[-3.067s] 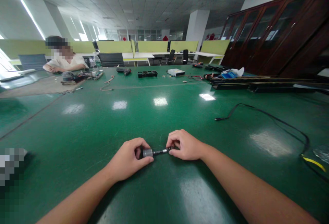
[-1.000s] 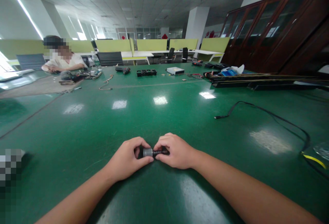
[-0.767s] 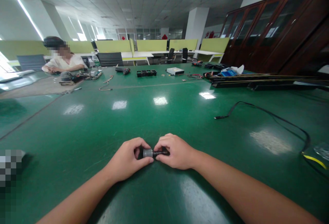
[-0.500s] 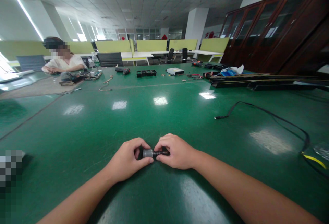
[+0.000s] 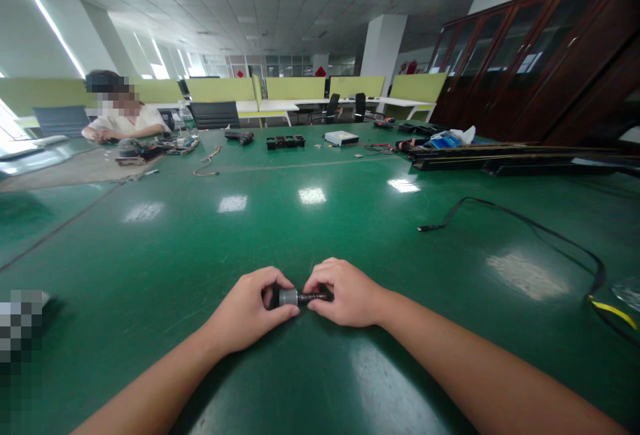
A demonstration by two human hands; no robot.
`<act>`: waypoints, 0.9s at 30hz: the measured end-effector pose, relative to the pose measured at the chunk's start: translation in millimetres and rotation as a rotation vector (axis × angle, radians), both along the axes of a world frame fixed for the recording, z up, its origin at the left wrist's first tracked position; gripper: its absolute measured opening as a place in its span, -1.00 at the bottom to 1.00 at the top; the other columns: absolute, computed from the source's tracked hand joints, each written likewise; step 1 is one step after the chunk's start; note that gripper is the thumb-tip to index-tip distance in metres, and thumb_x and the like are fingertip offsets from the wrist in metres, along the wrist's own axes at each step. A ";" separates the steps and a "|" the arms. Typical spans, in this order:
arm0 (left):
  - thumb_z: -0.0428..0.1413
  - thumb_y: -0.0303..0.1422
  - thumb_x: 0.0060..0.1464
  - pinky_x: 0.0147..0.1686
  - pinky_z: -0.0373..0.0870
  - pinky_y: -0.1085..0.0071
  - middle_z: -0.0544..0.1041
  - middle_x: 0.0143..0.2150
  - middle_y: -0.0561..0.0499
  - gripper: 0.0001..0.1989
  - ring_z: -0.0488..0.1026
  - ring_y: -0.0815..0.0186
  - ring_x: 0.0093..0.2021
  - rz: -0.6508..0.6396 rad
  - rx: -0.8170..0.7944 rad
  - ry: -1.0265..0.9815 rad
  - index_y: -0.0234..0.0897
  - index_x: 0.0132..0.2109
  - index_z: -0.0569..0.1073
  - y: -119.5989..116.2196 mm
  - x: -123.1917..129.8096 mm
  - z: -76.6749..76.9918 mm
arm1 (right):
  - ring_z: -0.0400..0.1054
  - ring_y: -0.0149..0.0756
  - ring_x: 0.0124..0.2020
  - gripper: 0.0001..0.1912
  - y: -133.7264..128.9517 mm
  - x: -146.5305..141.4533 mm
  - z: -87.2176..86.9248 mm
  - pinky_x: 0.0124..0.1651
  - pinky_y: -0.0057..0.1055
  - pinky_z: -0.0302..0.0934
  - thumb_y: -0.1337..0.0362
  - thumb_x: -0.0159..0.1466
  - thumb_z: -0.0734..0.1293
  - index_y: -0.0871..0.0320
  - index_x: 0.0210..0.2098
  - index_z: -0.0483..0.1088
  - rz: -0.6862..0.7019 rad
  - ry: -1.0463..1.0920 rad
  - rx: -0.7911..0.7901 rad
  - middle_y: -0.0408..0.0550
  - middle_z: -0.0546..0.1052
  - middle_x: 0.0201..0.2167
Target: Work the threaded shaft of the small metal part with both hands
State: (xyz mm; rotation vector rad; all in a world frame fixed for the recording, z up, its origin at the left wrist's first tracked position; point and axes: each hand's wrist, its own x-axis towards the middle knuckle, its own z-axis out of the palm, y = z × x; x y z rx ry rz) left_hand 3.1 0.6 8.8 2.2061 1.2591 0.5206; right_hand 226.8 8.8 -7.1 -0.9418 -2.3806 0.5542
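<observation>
In the head view, a small metallic grey cylinder (image 5: 289,297) with a dark ribbed shaft (image 5: 307,298) lies sideways, low over the near part of the green table (image 5: 250,235). My left hand (image 5: 254,305) is closed around the cylinder, its thumb and fingertips on either side. Opposite it, my right hand (image 5: 345,293) pinches the shaft toward its right end with thumb and forefinger. The shaft's tip is partly covered by my right fingers, and the cylinder's left end sits in the shadow of my left palm. Its exact kind cannot be made out.
A black cable (image 5: 525,222) curves across the right side. Farther back are a power drill (image 5: 239,136), a black fan-like block (image 5: 285,142), a flat silver box (image 5: 341,138) and long black rails (image 5: 500,155). A person (image 5: 125,115) sits at the far left.
My right hand has shifted slightly right along the shaft, showing a little more of its ribbed part. My left hand stays in place on the cylinder.
</observation>
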 end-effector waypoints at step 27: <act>0.24 -0.22 0.01 -0.46 0.15 0.48 0.35 -0.48 0.14 -0.77 0.29 0.36 -0.48 0.000 -0.021 0.006 -0.25 -0.20 0.51 0.2 -0.3 0.4 | 0.33 -0.35 -0.40 -0.90 0.3 5.7 0.7 -0.20 -0.38 0.14 0.39 0.04 0.44 0.17 -0.42 0.47 -0.036 0.004 -0.009 -0.17 0.47 -0.48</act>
